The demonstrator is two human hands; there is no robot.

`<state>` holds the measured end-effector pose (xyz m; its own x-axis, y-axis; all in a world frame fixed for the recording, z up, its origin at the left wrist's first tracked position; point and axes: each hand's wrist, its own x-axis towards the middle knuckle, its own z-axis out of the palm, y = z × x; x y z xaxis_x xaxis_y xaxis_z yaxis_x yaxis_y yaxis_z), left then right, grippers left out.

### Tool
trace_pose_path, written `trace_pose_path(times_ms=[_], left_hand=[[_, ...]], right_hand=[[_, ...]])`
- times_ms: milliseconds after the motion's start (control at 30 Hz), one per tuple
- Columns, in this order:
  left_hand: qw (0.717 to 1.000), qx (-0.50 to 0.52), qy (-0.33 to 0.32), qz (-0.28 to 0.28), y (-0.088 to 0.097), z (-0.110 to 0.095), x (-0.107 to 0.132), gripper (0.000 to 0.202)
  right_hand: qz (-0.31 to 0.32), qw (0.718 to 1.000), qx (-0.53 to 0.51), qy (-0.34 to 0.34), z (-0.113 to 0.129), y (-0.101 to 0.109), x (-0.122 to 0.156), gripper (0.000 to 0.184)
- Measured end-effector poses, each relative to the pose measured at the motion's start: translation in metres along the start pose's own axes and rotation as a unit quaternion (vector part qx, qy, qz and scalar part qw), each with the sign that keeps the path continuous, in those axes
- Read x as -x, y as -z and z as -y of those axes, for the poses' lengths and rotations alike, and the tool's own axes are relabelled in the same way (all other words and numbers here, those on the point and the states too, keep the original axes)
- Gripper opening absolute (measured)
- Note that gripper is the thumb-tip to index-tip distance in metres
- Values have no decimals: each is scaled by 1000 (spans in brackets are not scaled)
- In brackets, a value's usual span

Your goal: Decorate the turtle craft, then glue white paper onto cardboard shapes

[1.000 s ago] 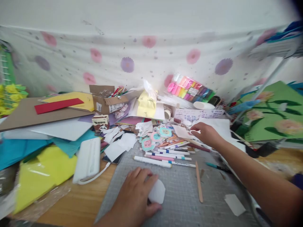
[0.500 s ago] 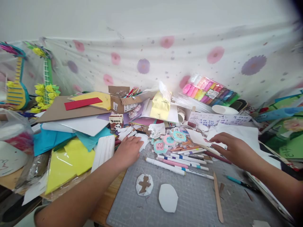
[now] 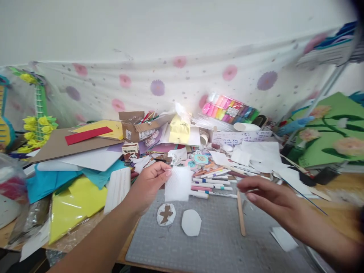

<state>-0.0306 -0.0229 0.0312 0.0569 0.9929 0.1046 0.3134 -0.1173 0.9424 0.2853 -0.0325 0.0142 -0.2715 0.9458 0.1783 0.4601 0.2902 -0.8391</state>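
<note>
Between the thumb and fingers of my left hand (image 3: pixel 153 184) hangs a white, textured square of tissue paper (image 3: pixel 178 184), pinched at its upper left corner. My right hand (image 3: pixel 264 197) is held open above the mat, with nothing in its fingers, close to a wooden craft stick (image 3: pixel 241 214). Below the tissue lie a round white piece with a brown cross-like shape on it (image 3: pixel 166 214) and a plain white rounded piece (image 3: pixel 191 223). Both rest on the grey cutting mat (image 3: pixel 170 250). Some folded white paper (image 3: pixel 284 239) is under my right forearm's side.
Several marker pens (image 3: pixel 213 186) lie behind the mat, near small coloured cut-outs (image 3: pixel 201 159). At the left are yellow sheets in plastic (image 3: pixel 75 208) and a cardboard sheet (image 3: pixel 57 146). A cardboard box (image 3: pixel 138 129) and packed coloured clay (image 3: pixel 227 110) stand at the back.
My left hand has lifted the tissue square from the pile and drawn it nearer. My right hand has come lower and closer. The view has swung to the right.
</note>
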Motion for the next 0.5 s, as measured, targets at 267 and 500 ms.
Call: trace_pose_path(times_ms=[267, 500], left_hand=[[945, 294, 144, 27, -78, -5, 41, 22], [983, 159, 80, -43, -60, 2, 38, 17]], right_hand=[[42, 876, -447, -175, 23, -55, 22, 26], [-41, 885, -426, -183, 14, -44, 28, 27]])
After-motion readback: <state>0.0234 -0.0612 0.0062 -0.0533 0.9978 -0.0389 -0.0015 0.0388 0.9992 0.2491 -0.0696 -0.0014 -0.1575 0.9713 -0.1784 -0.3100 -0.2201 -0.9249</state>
